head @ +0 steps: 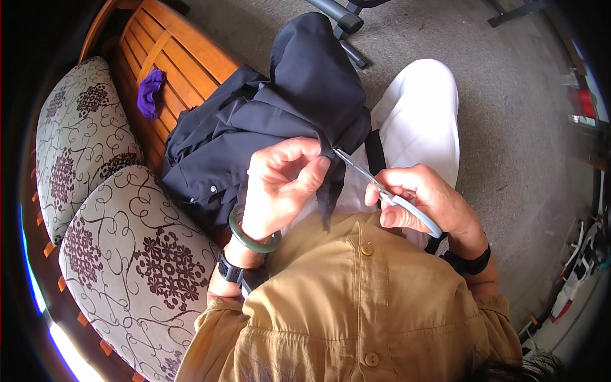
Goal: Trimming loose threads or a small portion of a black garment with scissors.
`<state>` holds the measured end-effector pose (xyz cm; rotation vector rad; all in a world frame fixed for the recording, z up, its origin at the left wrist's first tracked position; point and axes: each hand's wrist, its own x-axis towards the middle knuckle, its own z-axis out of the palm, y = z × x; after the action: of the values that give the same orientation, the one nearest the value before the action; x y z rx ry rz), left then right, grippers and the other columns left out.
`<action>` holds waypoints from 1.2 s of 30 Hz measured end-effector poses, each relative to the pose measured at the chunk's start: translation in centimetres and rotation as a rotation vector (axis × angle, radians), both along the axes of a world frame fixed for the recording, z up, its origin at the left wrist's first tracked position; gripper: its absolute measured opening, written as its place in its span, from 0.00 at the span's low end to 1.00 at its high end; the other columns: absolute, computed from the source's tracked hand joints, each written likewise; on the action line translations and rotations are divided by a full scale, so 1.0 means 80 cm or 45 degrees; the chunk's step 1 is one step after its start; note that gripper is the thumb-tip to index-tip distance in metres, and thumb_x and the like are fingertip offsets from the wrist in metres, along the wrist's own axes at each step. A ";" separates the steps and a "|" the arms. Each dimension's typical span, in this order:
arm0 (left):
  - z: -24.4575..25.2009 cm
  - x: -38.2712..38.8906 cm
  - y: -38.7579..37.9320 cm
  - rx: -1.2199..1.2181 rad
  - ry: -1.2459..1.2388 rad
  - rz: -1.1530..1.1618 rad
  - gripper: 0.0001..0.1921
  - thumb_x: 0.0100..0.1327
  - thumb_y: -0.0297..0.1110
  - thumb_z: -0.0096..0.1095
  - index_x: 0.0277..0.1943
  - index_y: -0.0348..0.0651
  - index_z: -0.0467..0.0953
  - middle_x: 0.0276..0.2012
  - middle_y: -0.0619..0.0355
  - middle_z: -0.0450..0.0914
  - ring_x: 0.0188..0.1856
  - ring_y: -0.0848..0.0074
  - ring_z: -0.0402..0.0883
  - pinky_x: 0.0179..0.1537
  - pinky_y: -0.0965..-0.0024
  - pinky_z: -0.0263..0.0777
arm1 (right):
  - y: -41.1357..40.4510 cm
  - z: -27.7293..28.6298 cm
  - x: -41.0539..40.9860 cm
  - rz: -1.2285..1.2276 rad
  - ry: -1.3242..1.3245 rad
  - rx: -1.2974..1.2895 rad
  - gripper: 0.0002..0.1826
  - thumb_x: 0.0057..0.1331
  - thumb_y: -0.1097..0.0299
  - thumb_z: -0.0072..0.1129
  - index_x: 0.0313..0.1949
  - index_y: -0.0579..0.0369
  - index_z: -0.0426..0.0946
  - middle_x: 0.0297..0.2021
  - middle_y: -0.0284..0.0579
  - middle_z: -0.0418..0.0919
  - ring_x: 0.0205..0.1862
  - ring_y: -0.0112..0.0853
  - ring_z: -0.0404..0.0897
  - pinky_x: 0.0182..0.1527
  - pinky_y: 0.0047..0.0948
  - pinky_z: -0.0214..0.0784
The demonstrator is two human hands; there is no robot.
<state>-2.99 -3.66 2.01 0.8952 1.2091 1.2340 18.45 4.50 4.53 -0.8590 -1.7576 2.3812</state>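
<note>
A dark navy garment (pixel 286 110) with snap-like buttons lies in folds over my left leg and the bench beside me. My left hand (pixel 291 176) pinches a bit of its cloth between thumb and forefinger. Small scissors with pale grey handles (pixel 415 215) are in my right hand (pixel 425 196), fingers around the handles. Their blades point up and left, and the tips touch the dark cloth just beside my left fingertips. Whether a thread lies between the blades is too small to tell.
A slatted wooden bench (pixel 181 62) on the left bears a purple cloth (pixel 151 94) and patterned cushions (pixel 138 267). Grey metal legs of some equipment (pixel 341 19) stand on the concrete floor (pixel 506 119) ahead. Blurred items (pixel 573 281) lie along the right edge.
</note>
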 end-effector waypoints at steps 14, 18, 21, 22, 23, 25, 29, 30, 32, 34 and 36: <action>-0.006 0.000 -0.002 0.059 0.162 0.001 0.06 0.60 0.20 0.58 0.40 0.32 0.76 0.30 0.64 0.77 0.31 0.88 0.71 0.35 0.84 0.66 | 0.001 -0.003 0.001 0.028 -0.025 0.025 0.17 0.57 0.59 0.65 0.32 0.61 0.72 0.22 0.31 0.71 0.25 0.14 0.65 0.27 0.17 0.58; -0.002 0.005 0.000 0.048 0.211 0.070 0.04 0.58 0.20 0.59 0.36 0.32 0.75 0.27 0.64 0.75 0.28 0.88 0.70 0.31 0.83 0.66 | 0.002 -0.003 0.002 0.030 -0.033 -0.008 0.17 0.57 0.59 0.65 0.32 0.61 0.72 0.22 0.31 0.71 0.25 0.14 0.65 0.27 0.17 0.59; 0.003 0.006 0.002 0.050 0.293 0.097 0.02 0.56 0.20 0.60 0.32 0.33 0.75 0.25 0.63 0.75 0.26 0.87 0.71 0.29 0.82 0.67 | 0.002 -0.004 0.002 0.049 -0.040 -0.007 0.17 0.57 0.59 0.65 0.32 0.61 0.72 0.23 0.31 0.72 0.26 0.15 0.66 0.28 0.17 0.60; 0.003 0.006 0.002 0.061 0.334 0.088 0.02 0.56 0.20 0.60 0.32 0.33 0.75 0.25 0.62 0.75 0.26 0.87 0.71 0.28 0.82 0.66 | 0.002 -0.004 0.002 0.049 -0.034 -0.017 0.16 0.57 0.60 0.65 0.32 0.61 0.72 0.24 0.32 0.72 0.27 0.15 0.68 0.29 0.17 0.61; 0.003 0.006 0.002 0.060 0.334 0.088 0.02 0.56 0.20 0.60 0.32 0.33 0.75 0.25 0.62 0.75 0.26 0.87 0.71 0.28 0.82 0.66 | 0.002 -0.003 0.001 0.049 -0.034 -0.018 0.16 0.57 0.60 0.65 0.32 0.61 0.72 0.24 0.32 0.72 0.27 0.15 0.68 0.29 0.17 0.61; 0.003 0.006 0.003 0.096 0.352 0.118 0.02 0.56 0.20 0.60 0.32 0.33 0.75 0.24 0.62 0.74 0.24 0.86 0.70 0.27 0.82 0.66 | 0.002 0.002 -0.001 0.014 -0.012 -0.065 0.15 0.58 0.62 0.64 0.32 0.62 0.72 0.27 0.33 0.74 0.29 0.15 0.71 0.31 0.18 0.64; 0.005 0.006 0.002 0.100 0.368 0.103 0.02 0.56 0.20 0.59 0.31 0.32 0.74 0.24 0.62 0.73 0.24 0.86 0.70 0.26 0.82 0.65 | 0.002 0.002 -0.001 0.042 -0.030 -0.045 0.14 0.59 0.64 0.63 0.32 0.63 0.72 0.29 0.34 0.75 0.30 0.16 0.72 0.33 0.18 0.66; 0.005 0.006 0.002 0.088 0.369 0.107 0.02 0.56 0.20 0.59 0.31 0.32 0.74 0.24 0.62 0.73 0.24 0.86 0.70 0.26 0.82 0.65 | 0.001 0.003 -0.002 0.024 -0.033 -0.100 0.14 0.59 0.64 0.63 0.32 0.63 0.72 0.29 0.34 0.75 0.31 0.16 0.72 0.33 0.18 0.65; 0.004 0.006 0.001 0.077 0.369 0.111 0.02 0.55 0.20 0.59 0.31 0.32 0.74 0.24 0.62 0.73 0.24 0.86 0.69 0.26 0.82 0.65 | 0.001 0.003 -0.004 0.006 -0.037 -0.155 0.14 0.59 0.64 0.63 0.33 0.62 0.72 0.29 0.34 0.75 0.31 0.16 0.72 0.33 0.17 0.65; 0.003 0.006 0.001 0.085 0.367 0.119 0.02 0.56 0.20 0.60 0.31 0.33 0.74 0.24 0.63 0.72 0.24 0.87 0.69 0.26 0.82 0.65 | 0.001 0.003 -0.004 0.018 -0.026 -0.134 0.14 0.59 0.64 0.63 0.33 0.62 0.72 0.28 0.34 0.74 0.31 0.15 0.71 0.32 0.18 0.64; 0.004 0.004 0.000 0.068 0.330 0.110 0.02 0.56 0.21 0.60 0.32 0.33 0.74 0.24 0.63 0.73 0.24 0.87 0.69 0.27 0.82 0.65 | 0.002 0.002 -0.005 0.037 -0.024 -0.089 0.14 0.59 0.64 0.63 0.33 0.62 0.72 0.27 0.34 0.74 0.30 0.15 0.70 0.31 0.18 0.64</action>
<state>-2.66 -3.63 2.35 1.0767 1.4374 1.2510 18.03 4.66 4.68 -0.8726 -1.7150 2.4746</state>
